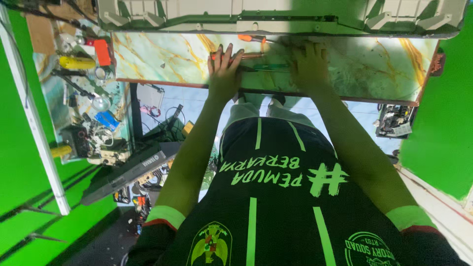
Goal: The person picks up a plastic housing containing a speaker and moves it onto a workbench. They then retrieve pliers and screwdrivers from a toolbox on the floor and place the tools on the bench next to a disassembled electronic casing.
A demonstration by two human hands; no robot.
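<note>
Step in hand, by the look: tool pickup. Left hand [224,74] is resting flat, fingers spread, on screwdrivers [246,55] on counter [148,59]; right hand [309,64] is covering them, grip unclear. Next move likely calls for closing fingers round one handle.

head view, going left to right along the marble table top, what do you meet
yellow tool → orange block → left hand on a brown-handled screwdriver → right hand → bare marble table

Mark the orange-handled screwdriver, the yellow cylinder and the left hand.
orange-handled screwdriver [245,38], head view, on the orange handle.
yellow cylinder [76,62], head view, mid-body, on the side shelf.
left hand [224,74], head view, back of the hand, flat on the marbled table.
</note>
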